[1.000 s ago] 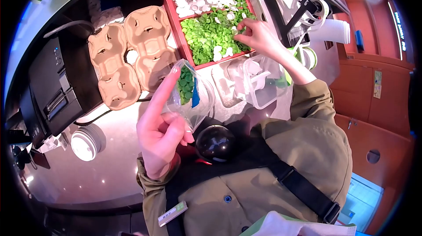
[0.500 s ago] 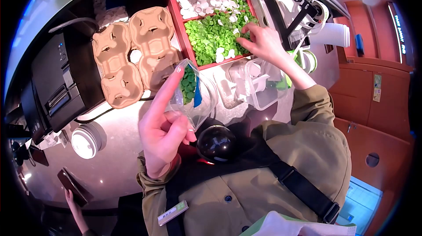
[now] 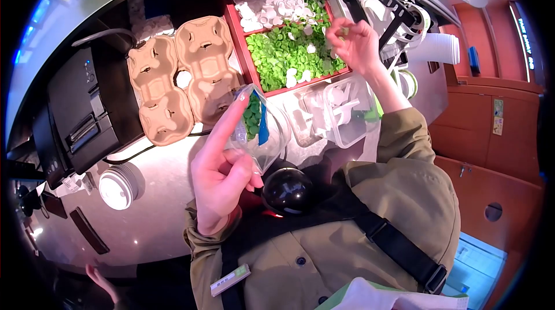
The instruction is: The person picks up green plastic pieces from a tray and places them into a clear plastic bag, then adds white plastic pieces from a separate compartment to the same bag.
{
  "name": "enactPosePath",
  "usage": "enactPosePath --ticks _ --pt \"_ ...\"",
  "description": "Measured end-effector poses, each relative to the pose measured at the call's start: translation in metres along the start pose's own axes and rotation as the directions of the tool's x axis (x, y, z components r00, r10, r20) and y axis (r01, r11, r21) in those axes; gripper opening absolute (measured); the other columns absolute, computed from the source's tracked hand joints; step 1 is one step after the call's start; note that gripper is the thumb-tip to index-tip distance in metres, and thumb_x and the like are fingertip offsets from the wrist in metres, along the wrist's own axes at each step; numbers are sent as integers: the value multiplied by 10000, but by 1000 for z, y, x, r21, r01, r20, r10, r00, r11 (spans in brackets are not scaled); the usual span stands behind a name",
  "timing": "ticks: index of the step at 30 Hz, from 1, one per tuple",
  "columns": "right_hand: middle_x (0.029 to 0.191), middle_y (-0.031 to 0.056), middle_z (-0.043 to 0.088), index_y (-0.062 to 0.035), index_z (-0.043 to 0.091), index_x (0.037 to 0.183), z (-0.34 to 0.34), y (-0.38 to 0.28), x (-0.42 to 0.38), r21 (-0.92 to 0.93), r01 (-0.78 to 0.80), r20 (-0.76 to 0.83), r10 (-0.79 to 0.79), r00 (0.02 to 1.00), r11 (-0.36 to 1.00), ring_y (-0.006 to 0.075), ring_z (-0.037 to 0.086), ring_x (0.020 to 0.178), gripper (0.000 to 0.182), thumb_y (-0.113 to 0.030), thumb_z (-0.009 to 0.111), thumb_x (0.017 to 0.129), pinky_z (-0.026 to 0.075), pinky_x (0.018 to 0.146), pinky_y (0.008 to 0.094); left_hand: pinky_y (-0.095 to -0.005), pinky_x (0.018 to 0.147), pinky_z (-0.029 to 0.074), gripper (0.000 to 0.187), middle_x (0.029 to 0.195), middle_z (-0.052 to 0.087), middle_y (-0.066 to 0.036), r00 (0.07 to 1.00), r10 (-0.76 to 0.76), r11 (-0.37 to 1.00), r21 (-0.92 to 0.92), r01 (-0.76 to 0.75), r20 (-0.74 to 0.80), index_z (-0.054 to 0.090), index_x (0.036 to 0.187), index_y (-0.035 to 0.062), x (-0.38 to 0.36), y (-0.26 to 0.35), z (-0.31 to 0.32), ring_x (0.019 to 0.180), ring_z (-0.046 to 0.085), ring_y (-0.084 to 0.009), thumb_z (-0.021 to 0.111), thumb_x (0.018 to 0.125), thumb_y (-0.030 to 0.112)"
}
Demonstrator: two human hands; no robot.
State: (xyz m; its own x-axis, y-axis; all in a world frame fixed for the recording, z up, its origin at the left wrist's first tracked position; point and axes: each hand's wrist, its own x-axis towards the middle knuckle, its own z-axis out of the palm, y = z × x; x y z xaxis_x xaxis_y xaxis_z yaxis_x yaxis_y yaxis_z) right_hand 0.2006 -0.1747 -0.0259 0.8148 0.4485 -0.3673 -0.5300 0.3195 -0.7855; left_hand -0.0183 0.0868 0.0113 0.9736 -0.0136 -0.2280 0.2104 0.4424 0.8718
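Observation:
My left hand (image 3: 222, 174) is closed on the edge of a clear plastic bag (image 3: 269, 131), its index finger stretched along the bag's side. Dark green pieces (image 3: 252, 116) lie inside the bag. My right hand (image 3: 355, 47) is raised at the right edge of a red tray (image 3: 289, 90); its thumb and index finger are pressed together, and what they hold, if anything, is too small to make out. The tray has one section of light green pieces (image 3: 277, 58) and one of white pieces (image 3: 274, 1).
Cardboard cup carriers (image 3: 165, 116) and a black printer (image 3: 81, 108) stand to the left. Stacked lids (image 3: 115, 187) sit below them. Clear containers (image 3: 350, 113) are below the tray. Another person's hand (image 3: 98, 275) shows at the lower left.
My right hand has moved up and right from over the green pieces, its fingertips now together. My left hand still holds the bag. The other person's hand has come off a dark object.

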Motion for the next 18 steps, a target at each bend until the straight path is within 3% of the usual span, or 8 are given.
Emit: enactPosePath --ticks 2,4,5,7,8,13,16,18 --pt "683 46 456 -16 506 860 22 -10 8 75 -38 -275 57 960 996 93 340 523 271 -273 419 860 276 427 210 -163 445 408 625 632 567 -25 1000 9 1000 15 -10 9 336 1327 -22 1 -2 -1 475 515 -60 401 707 -77" --pt "714 11 548 12 586 938 -38 -7 41 67 -145 206 128 970 987 62 420 541 321 -296 554 850 291 442 166 -163 443 409 627 636 568 -26 1000 15 1000 24 -15 11 333 1328 -21 2 -1 -1 479 519 -61 401 708 -78" --pt "682 10 553 -2 616 918 -22 -7 41 -386 -15 -1 16 1000 922 60 425 530 296 -283 575 835 301 447 174 -163 442 409 628 637 568 -26 1000 11 1000 24 -11 5 331 1329 -21 3 1 1 481 520 -61 400 708 -77" --pt "630 34 588 -63 686 868 2 1 54 -935 301 199 -424 883 188 63 477 525 223 -261 627 784 371 492 210 -165 442 409 630 632 567 -26 1000 14 1000 20 -14 0 328 1332 -17 2 2 2 484 520 -61 397 709 -76" --pt "670 65 627 -73 683 849 5 -5 52 -992 122 106 -268 958 44 106 561 578 195 -228 632 742 436 569 252 -166 443 409 630 627 566 -25 1000 21 1000 16 -21 1 327 1334 -14 2 0 1 484 518 -61 394 710 -76" --pt "709 85 647 -41 663 797 6 -2 66 -964 198 219 -102 970 -178 192 604 641 208 -218 601 707 466 631 303 -173 460 401 637 600 552 -16 1000 -9 999 50 9 9 327 1345 15 -1 0 4 480 498 -57 371 716 -74" --pt "722 103 643 -16 652 814 8 -9 61 -980 180 195 -205 959 -88 191 603 651 246 -235 580 731 466 652 310 -171 465 396 635 591 545 -10 1000 -29 996 85 29 2 337 1347 40 -1 0 10 479 491 -55 361 722 -72" --pt "601 19 476 -41 521 785 13 -16 47 -830 -108 -197 -106 975 547 56 339 432 151 -187 501 820 287 388 219 -165 462 391 629 584 539 -5 999 -36 992 120 35 12 348 1346 58 1 -2 13 481 490 -52 360 731 -71"
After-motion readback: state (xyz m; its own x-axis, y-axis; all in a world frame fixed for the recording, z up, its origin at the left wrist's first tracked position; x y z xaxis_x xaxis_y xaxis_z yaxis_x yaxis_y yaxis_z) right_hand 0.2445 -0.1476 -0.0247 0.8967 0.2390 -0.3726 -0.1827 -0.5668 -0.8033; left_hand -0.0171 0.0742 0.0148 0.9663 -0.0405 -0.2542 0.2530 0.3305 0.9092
